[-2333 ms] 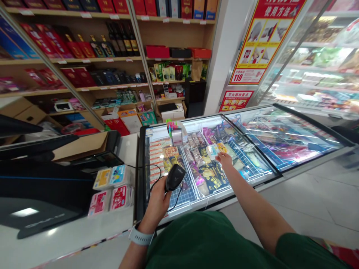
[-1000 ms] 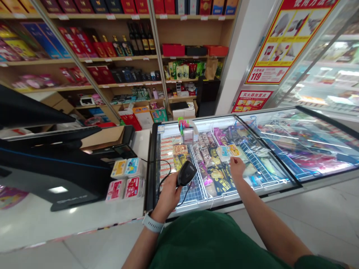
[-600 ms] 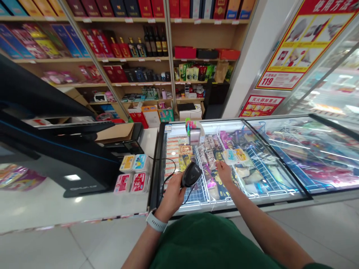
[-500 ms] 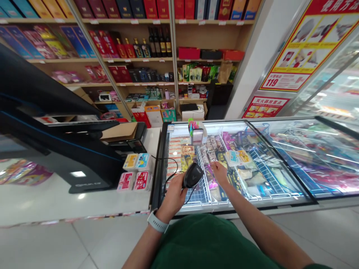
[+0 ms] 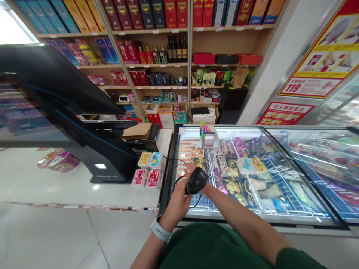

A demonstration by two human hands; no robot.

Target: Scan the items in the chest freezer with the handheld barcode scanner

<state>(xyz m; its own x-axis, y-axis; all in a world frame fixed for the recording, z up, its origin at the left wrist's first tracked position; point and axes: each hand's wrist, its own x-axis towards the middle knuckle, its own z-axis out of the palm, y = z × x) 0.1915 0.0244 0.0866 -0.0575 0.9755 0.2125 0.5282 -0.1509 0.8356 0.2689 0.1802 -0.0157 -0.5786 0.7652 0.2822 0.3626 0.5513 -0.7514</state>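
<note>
My left hand (image 5: 179, 200), with a pale watch on its wrist, is closed round the handle of a black barcode scanner (image 5: 198, 180). The scanner's head points up and to the right above the glass-topped freezer. A thin black cable (image 5: 179, 177) loops beside it. My right hand (image 5: 190, 168) lies behind the scanner; only some fingers show past its left side, near the cable. The scanner covers most of that hand, so its grip cannot be made out. Under the glass are packets of frozen food (image 5: 234, 185) in wire baskets.
Left of the freezer, a white counter (image 5: 120, 194) bears stacked plastic tubs (image 5: 147, 170), a black monitor stand (image 5: 112, 164) and a snack bag (image 5: 58, 160). On the glass stand a white container (image 5: 213, 136) and a twin tub pack (image 5: 251, 164). Shelves (image 5: 157, 31) of boxes and bottles rise behind.
My right hand has moved left from over the freezer's middle to behind the scanner. The left hand still holds the scanner. The camera view has shifted left.
</note>
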